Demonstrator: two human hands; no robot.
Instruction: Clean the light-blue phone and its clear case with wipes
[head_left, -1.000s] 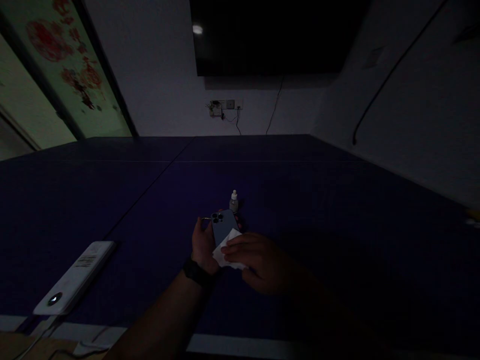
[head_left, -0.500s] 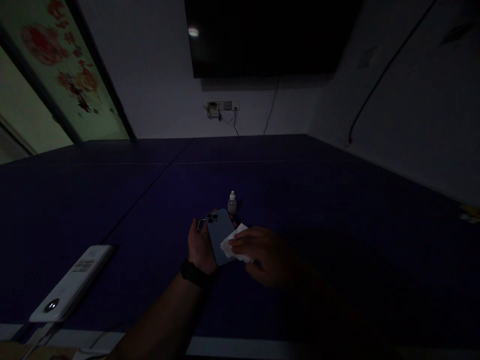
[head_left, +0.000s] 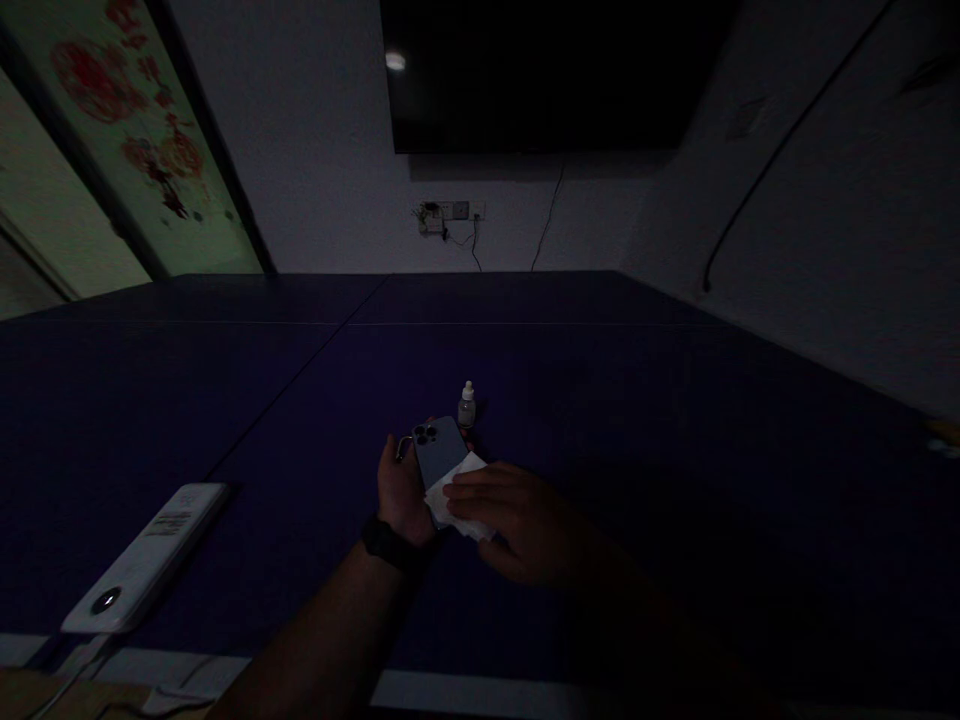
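Note:
A blue-grey smartphone (head_left: pixel 441 448) lies back side up in my left hand (head_left: pixel 403 497), its camera lenses at the upper left. My left fingers wrap around its edges, and a small metal ring shows beside the thumb. My right hand (head_left: pixel 517 520) presses a white tissue (head_left: pixel 457 503) flat over the lower part of the phone's back, hiding that end. Just beyond the phone stands a small clear dropper bottle (head_left: pixel 466 408) with a white cap, upright on the dark blue table (head_left: pixel 600 390).
A white power bank (head_left: pixel 146 560) with cables at its near end lies at the left. The table reaches back to a wall with sockets (head_left: pixel 457 211) and a dark television (head_left: pixel 540 80). A decorated glass door (head_left: pixel 165 130) is at the far left. The room is dim.
My right hand has slid the tissue left and slightly down across the phone's back, covering more of its lower end. My left hand holds the phone in nearly the same place.

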